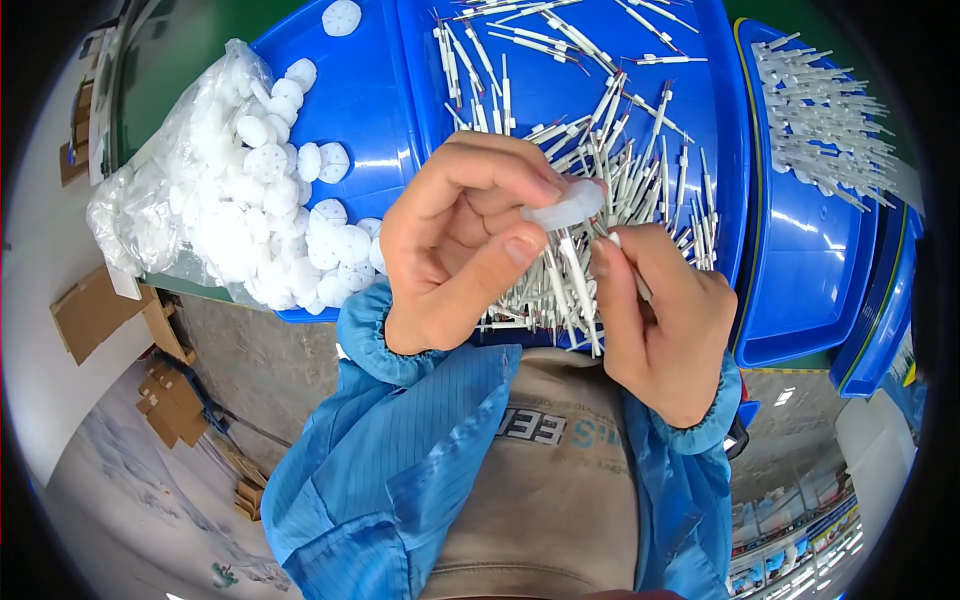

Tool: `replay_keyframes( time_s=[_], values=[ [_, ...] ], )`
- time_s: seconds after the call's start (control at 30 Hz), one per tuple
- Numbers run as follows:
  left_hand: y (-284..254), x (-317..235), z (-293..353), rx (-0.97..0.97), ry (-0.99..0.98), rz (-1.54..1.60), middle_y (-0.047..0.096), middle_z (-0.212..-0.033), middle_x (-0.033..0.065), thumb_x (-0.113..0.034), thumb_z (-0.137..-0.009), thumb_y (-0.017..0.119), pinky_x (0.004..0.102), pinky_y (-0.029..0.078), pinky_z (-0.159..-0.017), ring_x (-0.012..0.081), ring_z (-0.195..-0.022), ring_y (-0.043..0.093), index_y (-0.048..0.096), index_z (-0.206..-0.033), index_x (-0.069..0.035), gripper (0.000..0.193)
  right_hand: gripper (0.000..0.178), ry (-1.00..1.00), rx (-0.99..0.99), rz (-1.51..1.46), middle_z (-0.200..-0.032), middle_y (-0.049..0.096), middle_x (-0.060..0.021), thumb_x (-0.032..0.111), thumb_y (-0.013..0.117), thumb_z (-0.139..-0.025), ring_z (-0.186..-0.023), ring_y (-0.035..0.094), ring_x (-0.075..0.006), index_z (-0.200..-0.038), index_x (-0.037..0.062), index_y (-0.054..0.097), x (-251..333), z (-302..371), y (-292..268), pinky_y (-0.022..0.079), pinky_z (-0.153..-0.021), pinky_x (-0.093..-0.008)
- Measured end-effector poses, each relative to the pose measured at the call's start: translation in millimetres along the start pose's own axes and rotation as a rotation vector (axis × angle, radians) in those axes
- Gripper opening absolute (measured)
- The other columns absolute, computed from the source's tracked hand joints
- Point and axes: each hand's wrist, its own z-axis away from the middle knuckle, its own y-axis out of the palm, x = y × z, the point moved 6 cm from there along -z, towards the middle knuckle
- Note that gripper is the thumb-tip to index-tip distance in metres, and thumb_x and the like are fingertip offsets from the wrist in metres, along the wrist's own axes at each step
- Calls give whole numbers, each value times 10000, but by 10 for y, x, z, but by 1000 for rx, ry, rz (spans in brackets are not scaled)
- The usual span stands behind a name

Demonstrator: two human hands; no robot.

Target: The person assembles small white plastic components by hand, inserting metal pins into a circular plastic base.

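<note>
My left hand [455, 235] pinches a translucent white plastic disc [566, 208] between thumb and fingers, tilted almost edge-on above the middle tray. A few slim white sticks [575, 278] seem to hang from its underside. Close to the disc's right edge, my right hand [672, 318] is closed on a thin white stick [614, 240], mostly hidden by the fingers. Below both hands lies a loose heap of similar white sticks [630, 165], many with reddish tips, in a blue tray [715, 60].
At left, white discs [265, 160] spill from a clear plastic bag [150, 190] onto a blue tray [370, 80]. On the right, another blue tray [800, 310] bears discs fitted with upright sticks [825, 120]. Cardboard boxes [175, 405] are beyond the table at lower left.
</note>
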Motion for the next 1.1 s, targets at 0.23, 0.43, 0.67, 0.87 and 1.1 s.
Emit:
replay_keyframes(
  time_s=[0.23,0.43,0.67,0.87,1.1],
  values=[
    [48,-26,-23,46,25,-100,534,-1158,178,51,-908,560,384,497,-994,296,-1137,621,537,-1117,76,212,115,-30,10,-59,-579,582,-81,76,710,-863,-444,583,-254,-922,65,612,-5,-1,-2,426,-411,-345],
    [46,-7,-9,-99,-13,-209,517,-1044,162,-205,-937,568,604,529,-915,275,-948,626,537,-1028,21,246,107,-16,-2,-29,-577,585,-76,77,700,-869,-443,578,-267,-924,67,609,-3,21,-1,429,-405,-349],
    [17,-4,-42,38,77,-210,532,-1093,185,-35,-882,565,497,543,-929,294,-1023,628,559,-1039,55,181,106,-33,50,0,-571,576,-72,93,699,-875,-438,577,-259,-923,75,606,-17,20,7,423,-400,-341],
    [44,-77,-48,67,122,-300,583,-1088,193,87,-769,724,352,586,-876,251,-1004,668,599,-1023,74,284,129,-82,13,-36,-596,590,-82,91,695,-883,-455,587,-264,-976,77,606,-40,0,-4,426,-404,-346],
    [48,-145,-49,89,211,-433,609,-1059,191,43,-703,834,308,598,-795,220,-923,685,634,-1004,72,362,42,26,197,-261,-735,618,-85,42,576,-953,-593,594,-160,-965,9,598,-79,-7,9,452,-567,-256]
  ],
)
